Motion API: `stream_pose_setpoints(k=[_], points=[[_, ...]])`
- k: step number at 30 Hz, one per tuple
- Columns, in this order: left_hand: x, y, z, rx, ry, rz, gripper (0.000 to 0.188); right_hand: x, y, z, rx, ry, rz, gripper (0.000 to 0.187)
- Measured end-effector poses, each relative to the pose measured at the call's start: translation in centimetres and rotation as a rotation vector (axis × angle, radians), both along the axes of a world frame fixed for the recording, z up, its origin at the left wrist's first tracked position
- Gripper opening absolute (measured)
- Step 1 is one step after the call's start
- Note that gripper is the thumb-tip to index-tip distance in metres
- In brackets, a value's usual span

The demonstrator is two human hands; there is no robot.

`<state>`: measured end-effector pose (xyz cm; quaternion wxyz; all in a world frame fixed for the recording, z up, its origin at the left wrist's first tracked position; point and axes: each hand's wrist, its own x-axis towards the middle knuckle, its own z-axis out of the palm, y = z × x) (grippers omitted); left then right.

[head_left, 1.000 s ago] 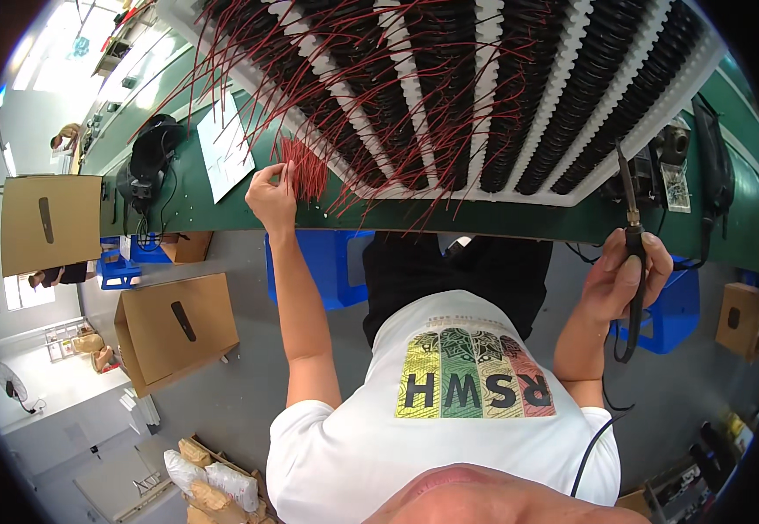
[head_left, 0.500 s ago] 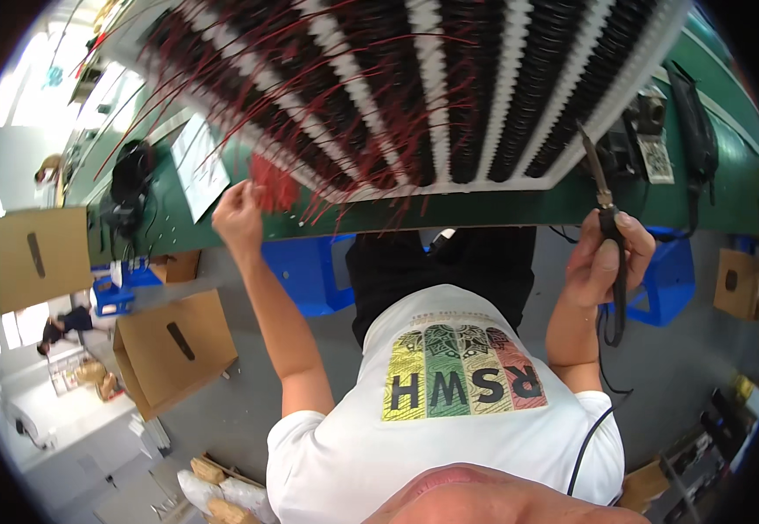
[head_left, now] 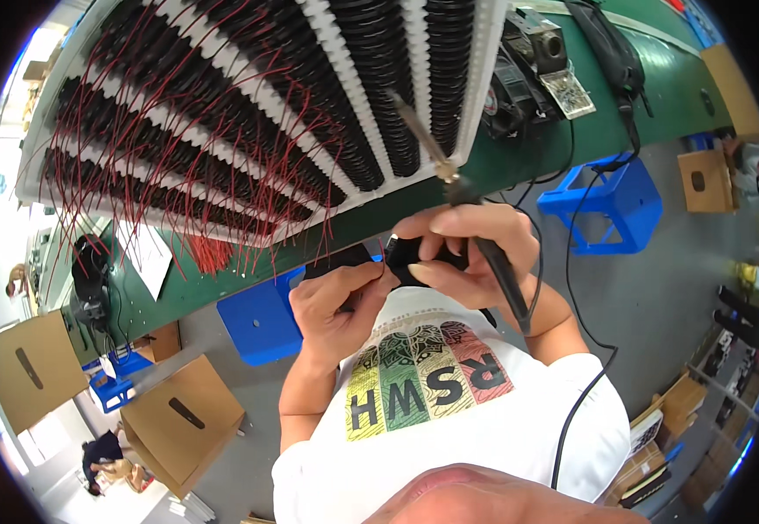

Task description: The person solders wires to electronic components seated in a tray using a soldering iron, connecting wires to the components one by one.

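My right hand [head_left: 489, 249] holds a soldering iron [head_left: 503, 279], its dark handle lying across the fingers and its metal tip pointing up over the rack. A small black part [head_left: 404, 258] appears between that hand's fingertips; its shape is mostly hidden against dark clothing. Close beside it, my left hand [head_left: 336, 306] is closed in a pinch, with a bit of thin red wire at its fingertips. Ahead stands a white rack [head_left: 345, 205] filled with rows of black ring-like parts, many trailing red wires. A bundle of loose red wires [head_left: 211, 253] lies by its near edge.
The green table [head_left: 519, 166] carries a black device and a small clear tray of bits [head_left: 569, 94], plus a black bag [head_left: 611, 57]. White paper [head_left: 145, 255] lies left. Blue stools [head_left: 611, 205] and cardboard boxes [head_left: 183, 419] stand around. A cable [head_left: 585, 262] hangs on the right.
My left hand has moved from the red wire bundle towards my chest. My right hand has come inward with the soldering iron, and a black part now shows at its fingertips. The view has turned.
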<state>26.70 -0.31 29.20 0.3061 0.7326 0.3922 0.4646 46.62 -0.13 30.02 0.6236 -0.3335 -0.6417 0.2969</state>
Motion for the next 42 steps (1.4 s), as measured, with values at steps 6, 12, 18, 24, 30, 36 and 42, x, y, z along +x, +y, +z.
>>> stream_pose_setpoints(k=[6, 12, 18, 24, 30, 36, 42], points=[[0.2, 0.1, -1.8, -0.001, -0.005, -0.052, 0.014, -0.4, 0.7, -0.5, -0.012, 0.095, 0.009, 0.044], [0.5, 0.5, -1.4, 0.002, -0.012, -0.106, 0.012, -0.1, 0.9, -1.1, 0.005, 0.05, 0.093, 0.044], [1.8, 1.1, -0.9, -0.196, -0.316, -0.159, 0.013, -0.2, 0.4, -1.8, -0.03, 0.16, 0.156, 0.047], [2.8, 0.6, -1.1, -0.308, -0.622, -0.173, 0.012, -0.5, 0.0, -2.0, -0.05, 0.238, 0.132, 0.051], [3.5, 3.0, -1.6, -0.131, -0.331, 0.24, 0.004, -0.6, 0.5, -2.3, 0.098, 0.116, -0.19, 0.043], [2.2, 7.0, -2.4, 0.046, -0.018, 0.434, 0.008, 0.0, 0.5, -0.5, -0.02, 0.278, -0.103, 0.042], [2.8, 7.9, -2.3, 0.072, -0.108, 0.453, 0.009, 0.7, 1.8, 0.7, 0.118, -0.186, -0.244, 0.029]])
